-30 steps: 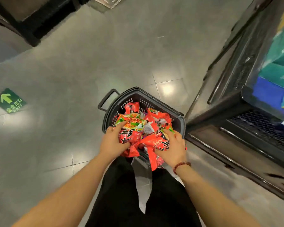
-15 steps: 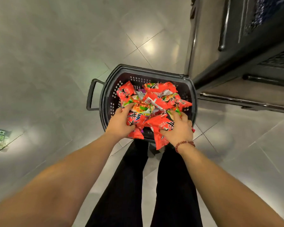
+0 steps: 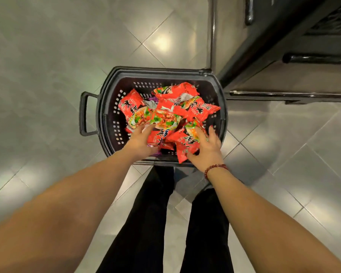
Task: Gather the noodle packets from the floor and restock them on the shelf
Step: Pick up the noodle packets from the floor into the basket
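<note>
The noodle packets (image 3: 165,115) lie in a loose heap inside the basket (image 3: 110,119), which stands on the floor (image 3: 67,56); the shelf (image 3: 283,46) base is just beside the basket's far right corner. The packets are judged light, with thin, slick, crinkly film around a brittle noodle block. They slide over one another readily and may crack under a hard squeeze. Take hold across the flat faces of a small stack, or by the sealed end seams, with moderate pressure only. The left hand (image 3: 141,141) rests on the near left part of the heap in the basket, fingers extended, their tips hidden under a packet edge. The right hand (image 3: 205,146) rests on the near right part of the heap, fingers spread and relaxed, gripping nothing. Half a second ago both hands were curled around a bunch of packets at the basket's near rim. That bunch now lies on the heap and both grips are released. The basket has not shifted.
</note>
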Action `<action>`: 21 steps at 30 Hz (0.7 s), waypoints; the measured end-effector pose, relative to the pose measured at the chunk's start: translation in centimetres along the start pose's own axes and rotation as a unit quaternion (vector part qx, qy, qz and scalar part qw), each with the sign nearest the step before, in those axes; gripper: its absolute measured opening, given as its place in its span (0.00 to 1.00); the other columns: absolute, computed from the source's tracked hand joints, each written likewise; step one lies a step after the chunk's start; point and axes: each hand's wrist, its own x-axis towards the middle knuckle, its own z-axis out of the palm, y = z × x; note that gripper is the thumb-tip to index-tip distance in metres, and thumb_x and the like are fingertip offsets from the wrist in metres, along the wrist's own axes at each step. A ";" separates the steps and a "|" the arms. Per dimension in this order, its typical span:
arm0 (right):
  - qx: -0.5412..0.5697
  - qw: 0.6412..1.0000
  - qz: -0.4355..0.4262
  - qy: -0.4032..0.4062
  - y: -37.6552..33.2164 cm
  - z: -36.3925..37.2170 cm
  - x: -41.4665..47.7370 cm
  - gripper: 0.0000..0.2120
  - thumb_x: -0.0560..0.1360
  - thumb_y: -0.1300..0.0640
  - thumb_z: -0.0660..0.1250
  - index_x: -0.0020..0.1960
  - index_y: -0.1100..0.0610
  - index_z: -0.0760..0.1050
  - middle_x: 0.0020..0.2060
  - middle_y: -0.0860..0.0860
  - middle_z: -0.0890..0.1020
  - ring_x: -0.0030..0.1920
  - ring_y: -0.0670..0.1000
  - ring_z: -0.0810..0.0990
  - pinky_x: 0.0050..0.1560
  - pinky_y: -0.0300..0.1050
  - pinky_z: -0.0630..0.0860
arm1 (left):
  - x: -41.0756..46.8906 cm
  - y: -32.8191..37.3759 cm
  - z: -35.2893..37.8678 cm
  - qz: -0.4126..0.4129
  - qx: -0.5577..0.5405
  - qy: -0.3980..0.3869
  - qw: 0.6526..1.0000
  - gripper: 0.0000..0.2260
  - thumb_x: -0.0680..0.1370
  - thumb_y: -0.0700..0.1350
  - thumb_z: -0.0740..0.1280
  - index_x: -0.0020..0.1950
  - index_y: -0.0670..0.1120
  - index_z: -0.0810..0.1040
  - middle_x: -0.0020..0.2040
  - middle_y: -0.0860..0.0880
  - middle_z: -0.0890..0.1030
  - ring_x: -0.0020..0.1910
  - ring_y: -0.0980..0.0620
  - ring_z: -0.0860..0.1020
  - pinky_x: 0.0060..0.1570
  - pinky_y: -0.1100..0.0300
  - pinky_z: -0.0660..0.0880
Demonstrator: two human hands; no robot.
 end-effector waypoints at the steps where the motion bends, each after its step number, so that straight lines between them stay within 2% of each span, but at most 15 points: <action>1: 0.002 1.000 0.006 0.002 0.4 -0.3 -0.4 0.38 0.72 0.51 0.71 0.76 0.45 0.56 0.77 0.56 0.51 0.76 0.60 0.51 0.68 0.56 0.64 | -0.2 0.2 0.0 -0.001 0.022 0.005 1.000 0.38 0.73 0.49 0.73 0.77 0.55 0.56 0.77 0.42 0.54 0.76 0.41 0.55 0.73 0.50 0.58; 5: -0.005 1.000 0.010 0.021 2.3 -2.5 -2.6 0.35 0.73 0.51 0.70 0.75 0.51 0.58 0.75 0.56 0.59 0.73 0.58 0.59 0.69 0.55 0.66 | -2.2 3.2 -0.4 0.044 0.096 0.034 0.994 0.32 0.74 0.47 0.71 0.76 0.49 0.61 0.74 0.41 0.62 0.73 0.42 0.60 0.70 0.50 0.61; 8: -0.033 0.999 0.011 0.041 4.4 -5.4 -4.9 0.33 0.74 0.50 0.68 0.75 0.52 0.59 0.74 0.55 0.61 0.72 0.57 0.60 0.71 0.54 0.63 | -4.4 7.3 -0.3 0.103 0.148 0.049 0.982 0.31 0.73 0.48 0.70 0.74 0.48 0.65 0.70 0.41 0.67 0.69 0.40 0.65 0.66 0.46 0.67; 11: -0.034 0.996 0.015 0.082 6.8 -9.1 -7.5 0.32 0.74 0.49 0.68 0.74 0.52 0.61 0.73 0.54 0.63 0.71 0.57 0.62 0.71 0.53 0.62 | -6.4 13.2 0.4 0.177 0.203 0.063 0.961 0.29 0.73 0.48 0.70 0.73 0.47 0.67 0.69 0.42 0.70 0.67 0.40 0.68 0.62 0.50 0.69; 14: -0.034 0.990 0.019 0.133 9.9 -13.3 -10.5 0.30 0.74 0.49 0.67 0.73 0.53 0.62 0.72 0.54 0.65 0.70 0.58 0.64 0.68 0.52 0.64 | -8.4 20.1 1.9 0.265 0.262 0.068 0.925 0.27 0.73 0.48 0.69 0.71 0.46 0.70 0.66 0.42 0.73 0.65 0.41 0.70 0.62 0.50 0.69; 21: -0.007 0.968 0.036 0.248 20.4 -20.8 -17.3 0.24 0.73 0.52 0.70 0.67 0.57 0.71 0.64 0.55 0.73 0.65 0.59 0.69 0.61 0.51 0.68 | -11.3 36.1 9.4 0.426 0.374 0.054 0.822 0.24 0.72 0.48 0.71 0.66 0.43 0.74 0.59 0.40 0.77 0.57 0.39 0.75 0.54 0.47 0.76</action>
